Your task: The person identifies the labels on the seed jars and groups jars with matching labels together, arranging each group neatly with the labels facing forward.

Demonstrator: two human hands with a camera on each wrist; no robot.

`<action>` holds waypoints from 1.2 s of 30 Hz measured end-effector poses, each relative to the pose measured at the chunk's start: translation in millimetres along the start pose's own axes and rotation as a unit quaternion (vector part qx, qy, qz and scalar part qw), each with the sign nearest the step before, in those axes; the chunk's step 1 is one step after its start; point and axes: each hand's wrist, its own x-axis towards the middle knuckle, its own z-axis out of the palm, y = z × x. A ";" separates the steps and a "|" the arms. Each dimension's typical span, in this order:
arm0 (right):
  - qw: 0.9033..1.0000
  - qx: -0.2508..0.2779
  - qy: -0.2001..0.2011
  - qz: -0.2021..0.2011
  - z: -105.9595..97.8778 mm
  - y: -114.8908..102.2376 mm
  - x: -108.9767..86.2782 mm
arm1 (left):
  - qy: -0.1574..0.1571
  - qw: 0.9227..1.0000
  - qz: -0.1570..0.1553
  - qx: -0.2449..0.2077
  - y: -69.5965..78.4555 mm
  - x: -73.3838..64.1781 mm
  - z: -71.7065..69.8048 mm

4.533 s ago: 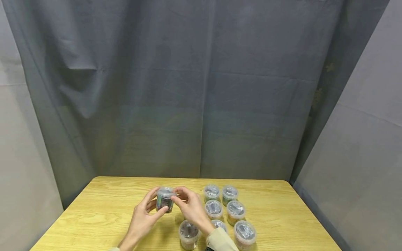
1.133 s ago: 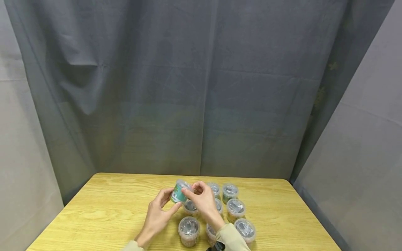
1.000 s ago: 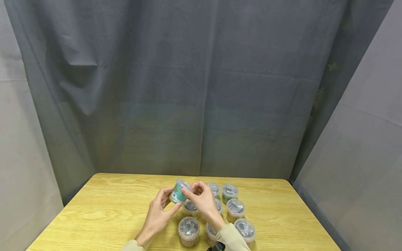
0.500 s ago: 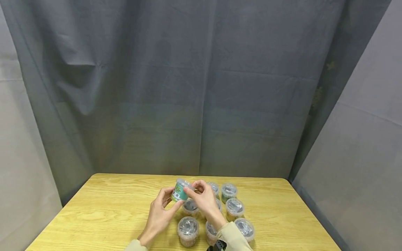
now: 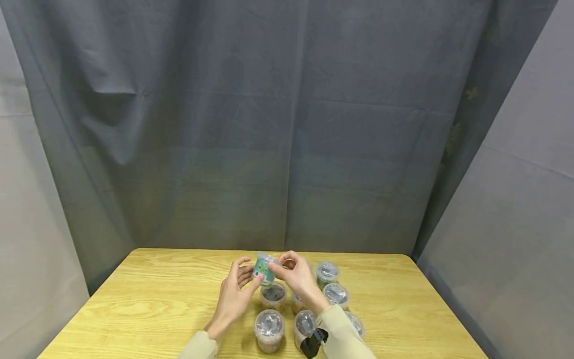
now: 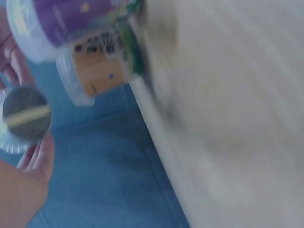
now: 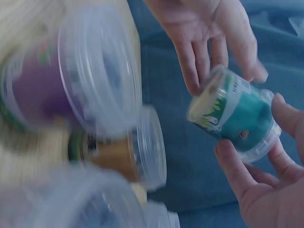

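A small clear plastic tub with a teal label [image 5: 264,269] is held above the table, tilted. My right hand [image 5: 301,276] pinches it at the lid end, thumb on the near side, as the right wrist view also shows. Around its other end is my left hand [image 5: 235,294], with fingers spread and fairly straight; its thumb overlaps the label in the head view. The left wrist view shows the tub's dark round end with a pale stripe [image 6: 26,114]. Below the hands, a lidded tub [image 5: 273,295] stands on the table.
Several similar tubs stand upright in rows, including a front-left tub [image 5: 269,329] and a back-right tub [image 5: 328,273]. A purple-labelled tub [image 7: 42,90] and an orange-labelled tub [image 7: 114,159] show up close. The wooden table [image 5: 134,309] ends at a grey curtain [image 5: 215,149].
The teal-labelled tub has moved slightly right and up with both hands. My left fingers have spread. Earlier, both hands held a tub further left, showing a dark label side.
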 end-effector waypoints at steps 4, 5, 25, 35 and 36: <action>0.997 -0.061 -0.030 -0.021 -9.5 2.2 5.3 | -0.056 0.998 0.001 0.028 -1.3 13.7 -2.6; 0.996 -0.070 -0.037 -0.030 -11.1 2.9 6.7 | -0.072 0.997 0.006 0.038 -1.8 18.0 -3.0; 0.956 -0.283 -0.002 -0.072 -15.4 21.0 27.6 | -0.068 0.982 0.103 0.139 -34.0 55.7 21.2; 0.938 -0.334 -0.066 -0.068 -17.1 31.6 26.9 | -0.082 0.989 0.034 0.122 -53.1 53.4 29.7; 0.936 -0.337 -0.074 -0.068 -17.1 31.6 26.4 | -0.083 0.989 0.028 0.120 -54.6 52.9 30.1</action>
